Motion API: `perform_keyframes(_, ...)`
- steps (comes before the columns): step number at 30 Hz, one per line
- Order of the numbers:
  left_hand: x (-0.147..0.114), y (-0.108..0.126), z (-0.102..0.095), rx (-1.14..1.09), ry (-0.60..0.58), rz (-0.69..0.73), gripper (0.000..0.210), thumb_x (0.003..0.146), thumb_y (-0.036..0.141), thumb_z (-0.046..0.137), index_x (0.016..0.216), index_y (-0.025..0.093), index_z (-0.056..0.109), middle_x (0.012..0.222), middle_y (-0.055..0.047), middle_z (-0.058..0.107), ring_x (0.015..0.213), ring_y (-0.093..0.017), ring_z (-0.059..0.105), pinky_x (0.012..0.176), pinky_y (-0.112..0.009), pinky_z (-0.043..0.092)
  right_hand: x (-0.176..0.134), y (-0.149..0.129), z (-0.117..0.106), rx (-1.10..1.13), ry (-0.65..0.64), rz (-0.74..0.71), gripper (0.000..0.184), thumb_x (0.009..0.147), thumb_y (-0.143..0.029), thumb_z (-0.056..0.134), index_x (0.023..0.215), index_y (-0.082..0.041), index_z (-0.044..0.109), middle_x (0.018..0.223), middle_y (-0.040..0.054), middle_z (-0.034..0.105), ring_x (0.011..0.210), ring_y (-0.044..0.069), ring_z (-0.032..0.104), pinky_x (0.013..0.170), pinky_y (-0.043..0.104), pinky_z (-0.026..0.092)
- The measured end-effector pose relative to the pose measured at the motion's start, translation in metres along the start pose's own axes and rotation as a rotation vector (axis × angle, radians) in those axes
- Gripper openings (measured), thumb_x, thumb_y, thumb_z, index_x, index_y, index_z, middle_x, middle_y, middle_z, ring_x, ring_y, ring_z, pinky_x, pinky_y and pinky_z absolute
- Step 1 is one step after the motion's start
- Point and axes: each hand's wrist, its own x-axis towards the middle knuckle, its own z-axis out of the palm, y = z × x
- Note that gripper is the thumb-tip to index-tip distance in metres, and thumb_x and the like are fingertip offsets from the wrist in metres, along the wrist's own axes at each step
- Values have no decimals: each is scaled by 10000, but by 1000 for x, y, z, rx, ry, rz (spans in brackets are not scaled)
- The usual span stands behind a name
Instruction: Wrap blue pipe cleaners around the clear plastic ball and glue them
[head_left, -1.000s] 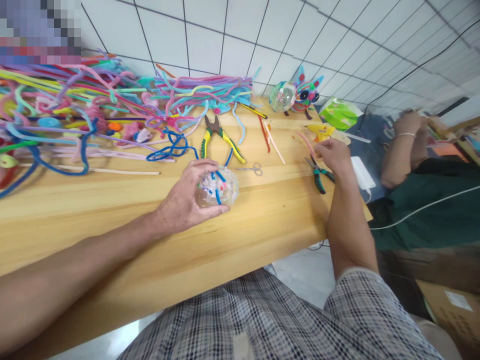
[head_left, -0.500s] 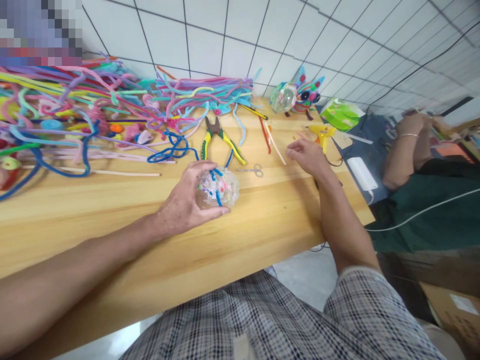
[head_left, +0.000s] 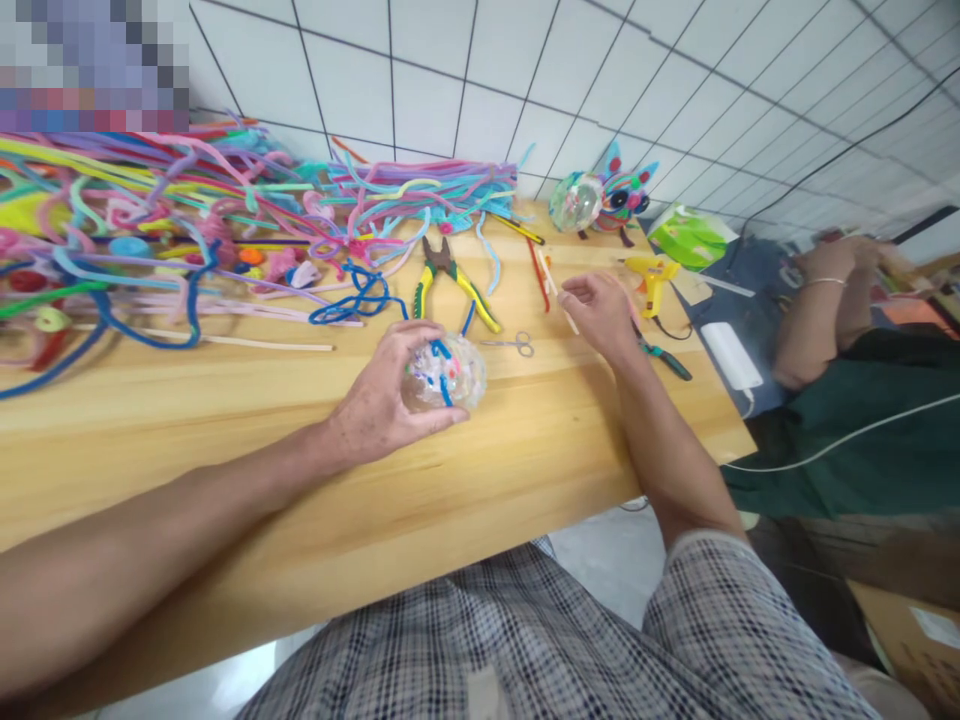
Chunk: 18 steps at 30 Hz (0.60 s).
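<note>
My left hand [head_left: 386, 395] is wrapped around a clear plastic ball [head_left: 465, 375] on the table, thumb in front and fingers behind. Blue pipe cleaner pieces [head_left: 445, 385] and small coloured bits show in or on the ball. My right hand [head_left: 600, 315] hovers over a thin pale strip [head_left: 547, 268], its fingers loosely bent and a little apart. A red strip [head_left: 541, 285] lies beside the pale one. Small scissors [head_left: 514, 345] rest between both hands. Behind the ball lie yellow-green pliers [head_left: 448, 280] with their handles spread.
Pipe cleaners [head_left: 427, 185] are heaped along the left and back. A yellow glue gun [head_left: 651, 280] and dark-handled pliers [head_left: 667, 360] lie right of my right hand. A decorated ball figure [head_left: 622, 195] stands by the wall. Another person's arm [head_left: 814, 300] is at far right.
My right hand has moved left, over the pale strip, uncovering the dark-handled pliers. My left hand keeps its hold on the ball. The view has shifted slightly.
</note>
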Motion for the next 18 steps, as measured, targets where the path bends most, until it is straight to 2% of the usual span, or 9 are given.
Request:
perform_keyframes(5, 0, 0, 1, -14, -9, -32, 896, 805, 366, 992, 1532, 300, 472, 1490, -132, 628, 1443, -361, 641, 1207, -592, 590, -7, -5, 12, 45, -6, -46, 209, 905, -371, 667, 1028, -240, 773, 1093, 90, 864, 999, 290, 790, 979, 467, 632)
perform_keyframes(8, 0, 0, 0, -21, -16, -1, 908, 812, 373, 991, 1545, 315, 458, 1495, -134, 634, 1444, -367, 641, 1201, -606, 592, -5, -2, 9, 82, 33, -4, 246, 947, -326, 574, 1087, -237, 757, 1086, 83, 861, 993, 267, 797, 975, 440, 630)
perform_keyframes(10, 1, 1, -1, -18, -25, 18, 900, 821, 384, 986, 1546, 328, 456, 1486, -129, 649, 1433, -372, 649, 1195, -619, 593, -2, 5, -4, 97, 68, 44, 289, 952, -275, 519, 1128, -229, 744, 1039, 77, 849, 899, 237, 789, 915, 414, 636)
perform_keyframes(13, 2, 0, -3, -15, -33, 26, 879, 839, 442, 974, 1545, 352, 458, 1470, -117, 663, 1418, -377, 661, 1184, -635, 597, 0, 20, -40, 11, 50, 123, 245, 927, -254, 558, 1066, -240, 760, 930, 67, 825, 761, 231, 752, 826, 420, 635)
perform_keyframes(15, 2, -1, -3, -16, -29, 29, 859, 859, 490, 953, 1549, 366, 457, 1463, -112, 664, 1416, -379, 663, 1180, -643, 598, -2, 31, -67, -98, -5, 201, 164, 907, -270, 629, 985, -258, 774, 840, 60, 808, 765, 262, 755, 840, 452, 632)
perform_keyframes(18, 1, -2, -3, -19, -27, 16, 818, 897, 535, 910, 1557, 391, 448, 1470, -106, 657, 1431, -373, 652, 1188, -648, 594, -16, 46, -95, -261, -18, 289, 93, 886, -279, 697, 919, -257, 781, 840, 68, 816, 863, 304, 780, 914, 482, 613)
